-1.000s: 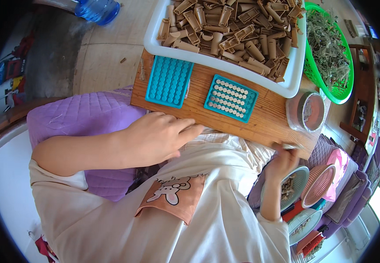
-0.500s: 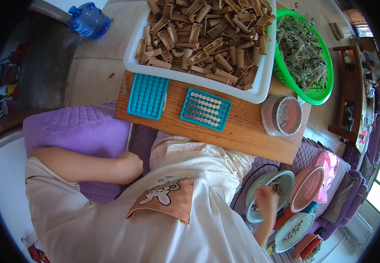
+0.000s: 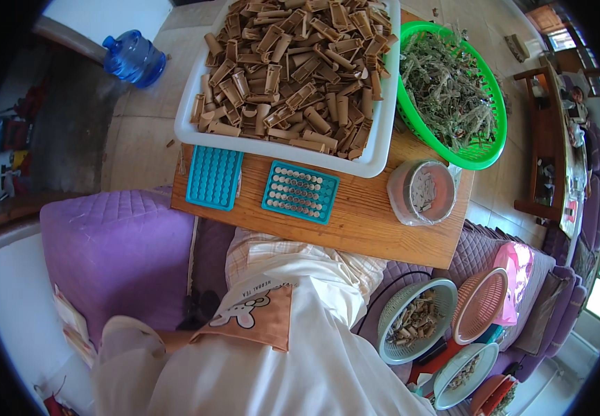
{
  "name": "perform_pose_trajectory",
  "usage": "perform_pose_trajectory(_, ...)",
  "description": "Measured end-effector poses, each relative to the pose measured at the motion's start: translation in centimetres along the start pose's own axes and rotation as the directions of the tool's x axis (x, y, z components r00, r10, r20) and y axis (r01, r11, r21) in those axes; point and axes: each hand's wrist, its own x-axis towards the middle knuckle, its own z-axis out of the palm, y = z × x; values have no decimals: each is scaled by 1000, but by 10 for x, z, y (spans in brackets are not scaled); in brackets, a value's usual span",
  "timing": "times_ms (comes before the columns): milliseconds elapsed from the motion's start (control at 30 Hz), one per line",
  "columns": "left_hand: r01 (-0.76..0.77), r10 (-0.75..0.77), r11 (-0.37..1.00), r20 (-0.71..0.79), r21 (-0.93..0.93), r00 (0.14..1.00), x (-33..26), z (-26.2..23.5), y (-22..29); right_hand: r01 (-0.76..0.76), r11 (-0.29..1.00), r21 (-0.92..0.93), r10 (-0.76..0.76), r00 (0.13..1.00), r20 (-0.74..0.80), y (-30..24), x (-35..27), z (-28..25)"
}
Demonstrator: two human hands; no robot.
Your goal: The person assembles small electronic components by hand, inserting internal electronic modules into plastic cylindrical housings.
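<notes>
Neither of my hands shows. Only a short piece of my left forearm [image 3: 177, 340] is visible beside my shirt; its hand is hidden. On the wooden table [image 3: 369, 232] before me lies a teal tray [image 3: 301, 216] with rows of small round pale and silvery pieces in its holes. To its left is a second teal tray [image 3: 215, 177] with rows of round cups. Behind them stands a white tub [image 3: 279, 148] heaped with brown half-round plastic pieces [image 3: 300, 76]. A wrapped round container [image 3: 400, 197] holding small pale pieces stands at the table's right end.
A green basket [image 3: 499, 114] of tangled clear-grey plastic bits sits at the far right. On the purple seat at right are a grey-green basket [image 3: 388, 312] with small pieces, a pink basket [image 3: 483, 305] and a pale bowl [image 3: 480, 388]. A blue water jug [image 3: 135, 59] lies on the floor.
My left hand, earlier closed beside the purple cushion, and my right hand, earlier over the grey-green basket, have left the view. The table and its things appear shifted left and slightly down.
</notes>
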Motion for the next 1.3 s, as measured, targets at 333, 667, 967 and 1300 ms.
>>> perform_pose_trajectory(333,77,-129,967,-208,-242,970,42,55,-17,52,998,20,-53,996,78,-2,15,11)
perform_pose_trajectory(667,71,-305,834,-350,-548,886,72,127,-13,108,994,-7,-104,969,224,0,11,15)
perform_pose_trajectory(967,-28,-482,628,-417,-778,771,100,178,-2,151,987,-56,-122,927,354,9,7,5)
perform_pose_trajectory(1300,-197,-652,388,-419,-900,632,127,204,-8,186,962,-202,-175,982,72,6,6,-79)
